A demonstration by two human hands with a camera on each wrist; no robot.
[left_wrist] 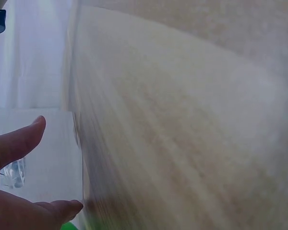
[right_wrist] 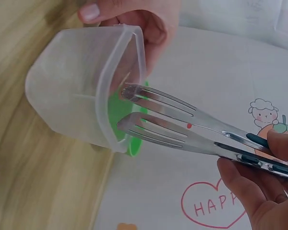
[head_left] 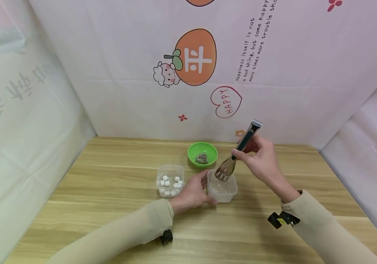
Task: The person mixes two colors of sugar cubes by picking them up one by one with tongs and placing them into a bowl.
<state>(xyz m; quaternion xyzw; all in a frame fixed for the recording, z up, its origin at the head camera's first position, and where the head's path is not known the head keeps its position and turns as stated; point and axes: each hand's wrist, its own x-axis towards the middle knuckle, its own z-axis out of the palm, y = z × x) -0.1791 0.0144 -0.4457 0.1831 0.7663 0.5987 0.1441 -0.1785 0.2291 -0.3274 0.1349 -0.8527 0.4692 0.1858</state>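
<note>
My right hand (head_left: 262, 159) pinches metal food tongs (right_wrist: 182, 136) by their dark-inlaid handles. Their slotted, fork-like ends point down over the mouth of a clear square plastic container (head_left: 222, 196), slightly apart in the right wrist view. I cannot make out anything between the tips. My left hand (head_left: 193, 191) grips the left side of that container, thumb at the front and fingers towards the back. Whether the container holds anything is unclear. Left of this hand stands a second clear container (head_left: 170, 168) with several white cubes (head_left: 165, 183) in it.
Behind the containers sits a green bowl (head_left: 193, 148) with a small pile of grey-brown pieces (head_left: 202, 158). Everything stands on a wood-grain table (head_left: 119, 176). A printed white cloth (head_left: 135, 110) hangs at its far edge, with more cloth at both sides.
</note>
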